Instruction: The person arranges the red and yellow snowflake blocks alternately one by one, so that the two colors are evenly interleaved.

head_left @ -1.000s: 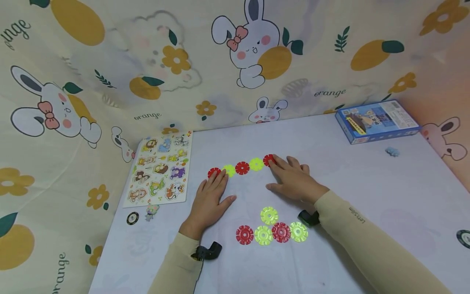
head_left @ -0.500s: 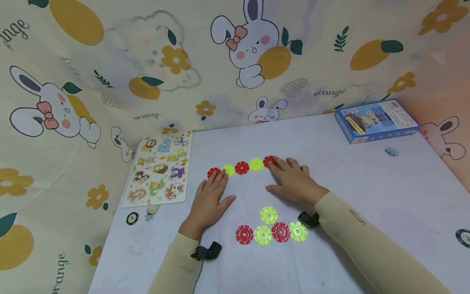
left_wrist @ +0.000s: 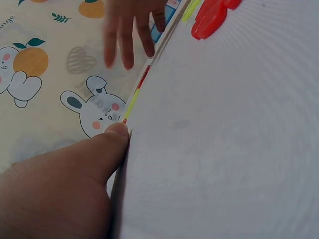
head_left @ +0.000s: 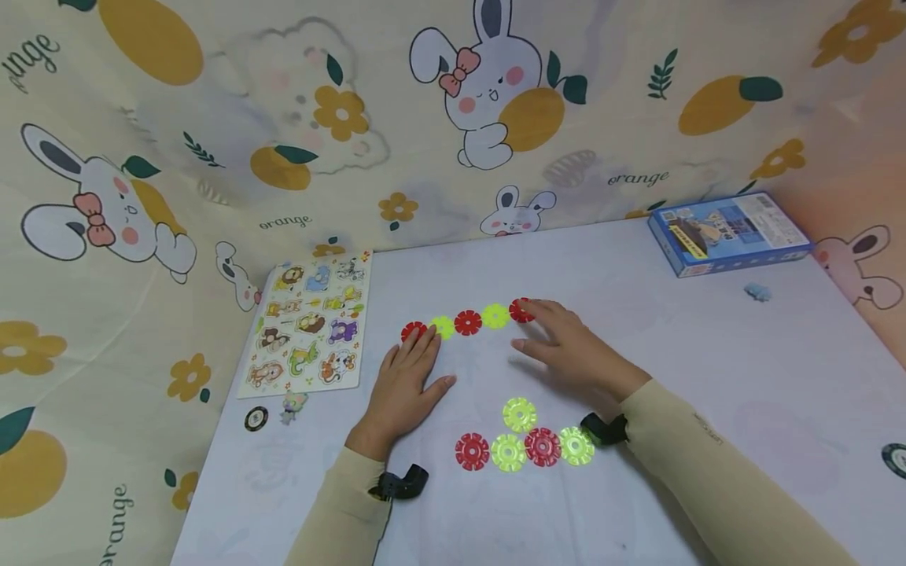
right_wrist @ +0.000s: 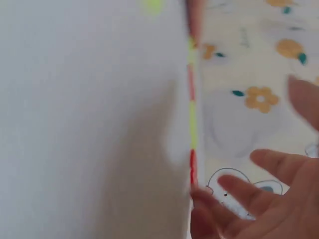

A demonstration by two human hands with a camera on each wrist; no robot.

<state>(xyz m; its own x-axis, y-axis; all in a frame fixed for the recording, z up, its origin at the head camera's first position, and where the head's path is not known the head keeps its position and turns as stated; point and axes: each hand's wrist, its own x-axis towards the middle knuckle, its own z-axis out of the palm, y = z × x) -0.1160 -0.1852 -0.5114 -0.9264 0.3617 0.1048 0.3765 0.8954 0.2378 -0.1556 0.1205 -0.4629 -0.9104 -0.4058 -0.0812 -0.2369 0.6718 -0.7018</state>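
Observation:
Several notched plastic discs, red and yellow-green by turns, lie in a slanting row on the white table. My left hand lies flat, its straight fingertips on the red disc at the row's left end and by the yellow-green disc beside it. At the other end, my right hand hovers with fingers spread, the fingertips over the edge of a red disc; whether they touch it is unclear. In the right wrist view, that hand's fingers are apart and hold nothing.
Nearer the person lie more discs, with a yellow-green disc above a short row. A picture board and a small figurine are at left. A blue box stands at back right, near a small blue piece.
My right hand has lifted a little and drawn back to the right, uncovering more of the red end disc. My left hand stays in place.

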